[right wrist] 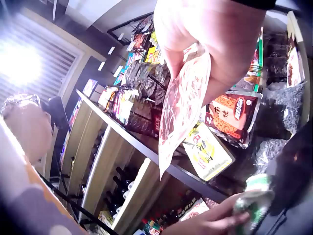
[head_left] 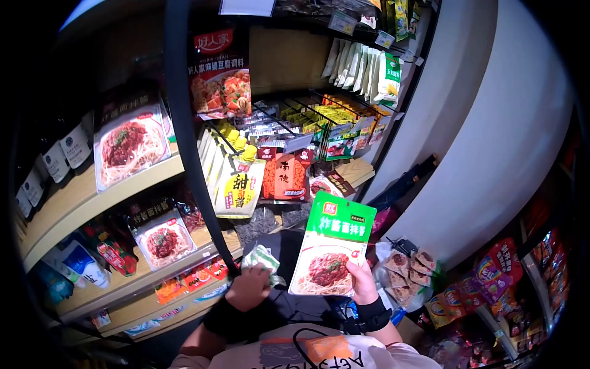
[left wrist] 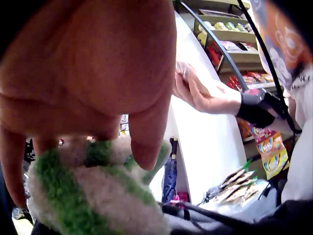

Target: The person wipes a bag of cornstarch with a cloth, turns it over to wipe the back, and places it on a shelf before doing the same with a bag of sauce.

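My right hand pinches a green and white noodle sauce packet by its lower right edge, thumb across the front. Its printed front, with a picture of noodles and meat sauce, faces the head camera. In the right wrist view the packet appears nearly edge-on below the hand. Lower and to the left, my left hand holds a fuzzy green and white striped cloth over the dark-clothed lap. The thumb lies along one side of the cloth, the fingers along the other.
Ahead, a shelf rack bears a yellow-white sauce pouch, a red seasoning bag and hanging packets. Left shelves hold dark bottles and noodle sauce signs. A white curved column rises on the right, with bagged snacks by its base.
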Demonstrator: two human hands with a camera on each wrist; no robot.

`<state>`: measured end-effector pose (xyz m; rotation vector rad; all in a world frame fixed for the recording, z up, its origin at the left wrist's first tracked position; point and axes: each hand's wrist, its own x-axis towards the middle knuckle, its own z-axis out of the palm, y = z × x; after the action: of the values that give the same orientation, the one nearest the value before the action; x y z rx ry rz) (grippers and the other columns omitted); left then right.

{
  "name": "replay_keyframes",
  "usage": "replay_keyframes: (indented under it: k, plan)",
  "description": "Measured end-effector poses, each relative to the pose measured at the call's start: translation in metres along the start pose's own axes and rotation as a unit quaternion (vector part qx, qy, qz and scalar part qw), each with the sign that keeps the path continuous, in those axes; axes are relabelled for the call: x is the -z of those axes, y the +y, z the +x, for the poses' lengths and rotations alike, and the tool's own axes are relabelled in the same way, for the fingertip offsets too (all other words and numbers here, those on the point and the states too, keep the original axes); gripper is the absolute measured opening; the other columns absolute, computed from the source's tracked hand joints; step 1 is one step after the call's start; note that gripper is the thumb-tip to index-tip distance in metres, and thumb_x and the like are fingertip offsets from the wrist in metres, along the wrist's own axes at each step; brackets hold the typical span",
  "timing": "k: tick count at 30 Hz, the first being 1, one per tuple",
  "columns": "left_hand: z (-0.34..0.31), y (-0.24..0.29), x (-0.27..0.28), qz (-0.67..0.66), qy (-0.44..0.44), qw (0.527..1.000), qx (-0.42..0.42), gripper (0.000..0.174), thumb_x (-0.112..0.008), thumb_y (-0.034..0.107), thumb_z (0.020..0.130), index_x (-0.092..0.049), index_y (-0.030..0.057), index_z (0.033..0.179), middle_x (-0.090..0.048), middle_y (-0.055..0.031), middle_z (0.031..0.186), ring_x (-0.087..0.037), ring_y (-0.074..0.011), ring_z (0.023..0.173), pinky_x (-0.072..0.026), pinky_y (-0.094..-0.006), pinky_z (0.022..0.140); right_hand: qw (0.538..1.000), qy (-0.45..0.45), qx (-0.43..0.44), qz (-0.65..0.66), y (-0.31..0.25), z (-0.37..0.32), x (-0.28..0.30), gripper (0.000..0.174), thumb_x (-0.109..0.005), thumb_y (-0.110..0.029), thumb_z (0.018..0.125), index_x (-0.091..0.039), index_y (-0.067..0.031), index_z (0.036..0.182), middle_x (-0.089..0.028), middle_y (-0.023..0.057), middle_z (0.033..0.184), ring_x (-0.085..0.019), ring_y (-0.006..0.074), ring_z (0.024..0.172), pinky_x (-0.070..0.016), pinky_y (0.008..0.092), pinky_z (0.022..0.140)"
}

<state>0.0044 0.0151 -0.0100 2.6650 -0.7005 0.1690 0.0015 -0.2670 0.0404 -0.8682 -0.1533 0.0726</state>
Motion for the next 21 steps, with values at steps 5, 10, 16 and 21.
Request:
replay_keyframes:
  k: [5, 10, 16, 21]
  plan:
    - [0.007, 0.004, 0.027, -0.231, 0.042, 0.97, -0.065, 0.039, -0.056, 0.024, 0.088, -0.05, 0.0005, 0.119, -0.056, -0.0121, 0.11, -0.053, -0.0229, 0.102, -0.0452, -0.0337, 0.08, 0.998, -0.012, -0.022, -0.056, 0.008, 0.001, -0.003, 0.05, -0.061, -0.006, 0.085, -0.038, -0.0007, 0.129, -0.054, 0.0103, 0.121, -0.054, 0.0172, 0.108, -0.0426, 0.0317, 0.094]
    - [0.014, 0.058, 0.05, -0.528, -0.149, 0.835, 0.04, 0.032, -0.054, 0.014, 0.09, -0.051, 0.0007, 0.119, -0.059, -0.0038, 0.097, -0.053, -0.0102, 0.086, -0.0451, -0.0259, 0.077, 0.989, -0.073, -0.025, -0.128, 0.013, 0.0, -0.01, 0.052, -0.062, -0.004, 0.084, -0.036, -0.0013, 0.13, -0.051, 0.0089, 0.124, -0.051, 0.0158, 0.111, -0.0403, 0.0309, 0.096]
    - [0.032, 0.081, 0.067, -0.6, -0.093, 0.792, 0.067, 0.035, -0.053, 0.011, 0.09, -0.047, -0.0008, 0.123, -0.059, -0.0066, 0.109, -0.055, -0.011, 0.093, -0.0462, -0.0262, 0.081, 0.988, -0.101, -0.032, -0.109, -0.003, 0.002, -0.02, 0.055, -0.06, -0.003, 0.086, -0.032, -0.001, 0.133, -0.049, 0.0084, 0.127, -0.049, 0.0156, 0.114, -0.0399, 0.0318, 0.098]
    - [0.08, 0.098, 0.095, -0.587, -0.001, 0.809, -0.037, 0.043, -0.054, 0.004, 0.087, -0.041, -0.0019, 0.128, -0.058, -0.0096, 0.114, -0.056, -0.0141, 0.1, -0.0454, -0.0272, 0.086, 0.993, -0.111, 0.009, -0.042, -0.027, 0.011, -0.033, 0.058, -0.057, -0.008, 0.088, -0.026, -0.0044, 0.137, -0.05, 0.0091, 0.123, -0.057, 0.0185, 0.104, -0.0544, 0.0323, 0.074]
